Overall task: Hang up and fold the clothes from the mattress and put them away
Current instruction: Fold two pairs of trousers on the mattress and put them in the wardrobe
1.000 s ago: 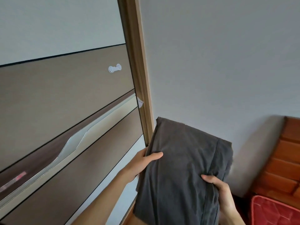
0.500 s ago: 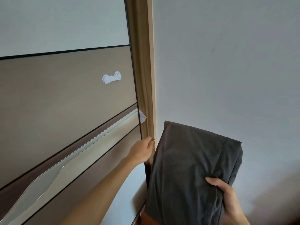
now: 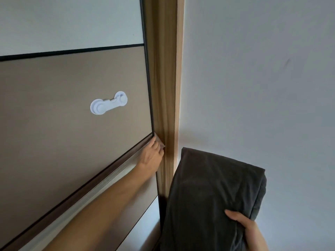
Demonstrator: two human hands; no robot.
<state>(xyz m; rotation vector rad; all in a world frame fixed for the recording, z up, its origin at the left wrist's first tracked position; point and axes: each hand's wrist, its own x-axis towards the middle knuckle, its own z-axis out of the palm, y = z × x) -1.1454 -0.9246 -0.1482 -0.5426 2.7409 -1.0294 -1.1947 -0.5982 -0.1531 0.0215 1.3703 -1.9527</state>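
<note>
A folded dark grey garment (image 3: 212,200) is held up at the lower right by my right hand (image 3: 244,230), which grips its lower right edge. My left hand (image 3: 152,156) reaches up to the right edge of the sliding wardrobe door (image 3: 72,124), with its fingers curled into the gap between the door and the wooden wardrobe frame (image 3: 165,87). The door is brown with a white top panel and a long metal handle rail (image 3: 101,183). The mattress is out of view.
A white plastic child-safety latch (image 3: 108,103) is stuck on the door's brown panel. A plain pale wall (image 3: 262,87) fills the right side, directly behind the garment.
My left hand let go of the garment, moved to the door's edge and then slid higher along it. My right hand alone now holds the garment. The view tilted upward.
</note>
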